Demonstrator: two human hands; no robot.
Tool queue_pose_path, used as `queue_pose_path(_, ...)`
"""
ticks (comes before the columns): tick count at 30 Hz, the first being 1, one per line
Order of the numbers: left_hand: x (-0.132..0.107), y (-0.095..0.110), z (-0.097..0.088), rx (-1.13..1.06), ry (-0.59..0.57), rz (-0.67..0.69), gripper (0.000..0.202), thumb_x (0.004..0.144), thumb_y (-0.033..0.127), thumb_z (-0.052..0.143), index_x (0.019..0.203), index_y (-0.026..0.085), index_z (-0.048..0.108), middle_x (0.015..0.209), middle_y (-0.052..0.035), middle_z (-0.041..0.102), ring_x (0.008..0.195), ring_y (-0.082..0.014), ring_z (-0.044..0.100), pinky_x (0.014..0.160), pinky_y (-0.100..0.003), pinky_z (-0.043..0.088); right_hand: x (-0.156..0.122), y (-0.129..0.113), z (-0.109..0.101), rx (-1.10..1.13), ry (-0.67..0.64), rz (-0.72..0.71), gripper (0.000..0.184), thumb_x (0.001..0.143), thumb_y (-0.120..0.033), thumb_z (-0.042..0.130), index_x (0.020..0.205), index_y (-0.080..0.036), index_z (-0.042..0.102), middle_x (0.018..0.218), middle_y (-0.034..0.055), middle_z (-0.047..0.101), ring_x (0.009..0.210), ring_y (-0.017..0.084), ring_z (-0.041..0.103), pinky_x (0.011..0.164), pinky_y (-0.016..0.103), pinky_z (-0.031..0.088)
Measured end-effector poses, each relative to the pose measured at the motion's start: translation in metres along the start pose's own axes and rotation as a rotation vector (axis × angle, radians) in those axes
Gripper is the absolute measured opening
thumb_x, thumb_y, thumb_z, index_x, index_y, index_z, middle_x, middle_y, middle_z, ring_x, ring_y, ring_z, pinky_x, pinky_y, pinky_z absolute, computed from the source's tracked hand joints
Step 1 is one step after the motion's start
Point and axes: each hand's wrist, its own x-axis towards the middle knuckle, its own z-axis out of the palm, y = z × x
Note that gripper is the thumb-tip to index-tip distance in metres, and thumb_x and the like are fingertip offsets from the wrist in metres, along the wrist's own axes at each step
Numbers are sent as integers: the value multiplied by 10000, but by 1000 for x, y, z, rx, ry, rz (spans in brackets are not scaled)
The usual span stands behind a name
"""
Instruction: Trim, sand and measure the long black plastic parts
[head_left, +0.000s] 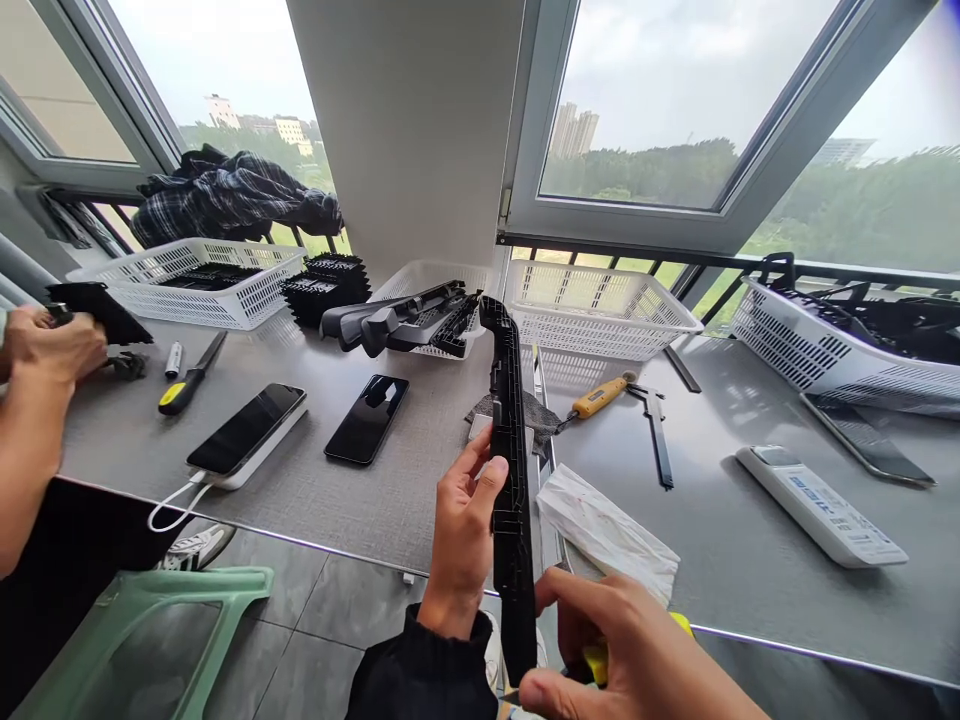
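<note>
One ribbed, curve-topped black plastic strip (512,450)

There is 1 camera here, worn on the person's head, facing forward and tilted down over the table (405,490) toward the windows (645,90) beyond. It looks from close above the left hand (457,520), near the middle, and the right hand (622,640), even nearer at the bottom edge. The view is wide, reaching a co-worker's arm (30,420) at far left, floor (330,610) below and baskets (600,332) farther off. Its top edge cuts off the windows. Towards the right edge the trees (892,200) look smeared, so the lens may be bending things there.
</note>
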Motion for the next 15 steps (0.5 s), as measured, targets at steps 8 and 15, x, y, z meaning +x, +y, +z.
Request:
queue_pose_path(8,-14,8,8,-52,-50,-297,677,840,761,784,1140,155,799,690,30,570,543,-88,395,488,-208,312,10,21,11,-14,235,-86,557,1022,-773,571,1049,-272,814,659,-17,726,562,151,635,587,250,446)
queue_pose_path(15,-16,1,8,-12,-143,-355,907,827,827,739,1398,123,705,709,46,509,571,-99,368,531,-224,320,14,25,8,-54,401,-63,596,1048,-773,512,960,-263,807,626,-23,688,547,157,615,584,265,447)
